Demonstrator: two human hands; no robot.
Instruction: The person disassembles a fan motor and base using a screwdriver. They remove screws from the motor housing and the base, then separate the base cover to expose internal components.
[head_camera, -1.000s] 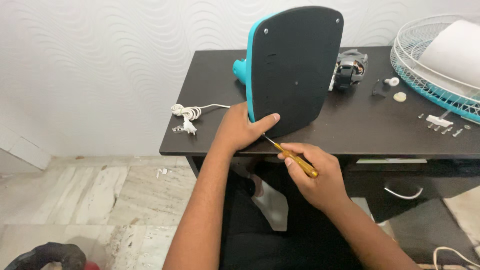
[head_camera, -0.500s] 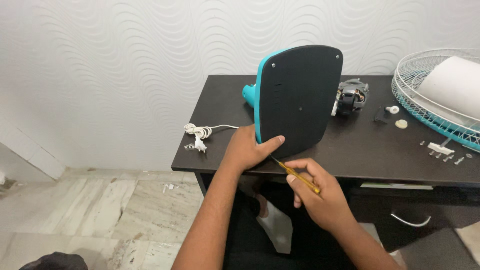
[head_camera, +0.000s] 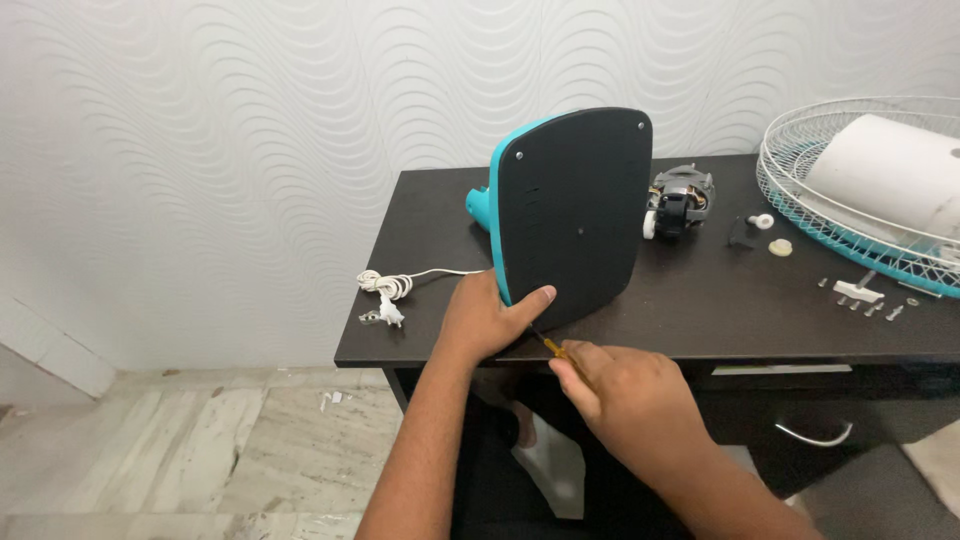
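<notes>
A teal fan base with a black underside plate (head_camera: 575, 215) stands tipped on its edge on the dark table (head_camera: 700, 310). My left hand (head_camera: 485, 320) grips its lower left edge, thumb pressed on the black plate. My right hand (head_camera: 620, 390) is closed around a yellow-handled screwdriver (head_camera: 553, 349) whose tip points at the bottom of the plate near my left thumb. Small screws show at the plate's corners.
A white coiled power cord with plug (head_camera: 388, 292) lies at the table's left end. A fan motor (head_camera: 682, 200), small knobs (head_camera: 770, 235), loose screws (head_camera: 865, 298) and a white wire fan grille with blades (head_camera: 870, 185) lie to the right. Marble floor (head_camera: 200, 450) lies below.
The view has shifted so the table sits further right and lower. My right hand has drawn closer to the plate's bottom edge with the screwdriver; the left hand keeps its grip.
</notes>
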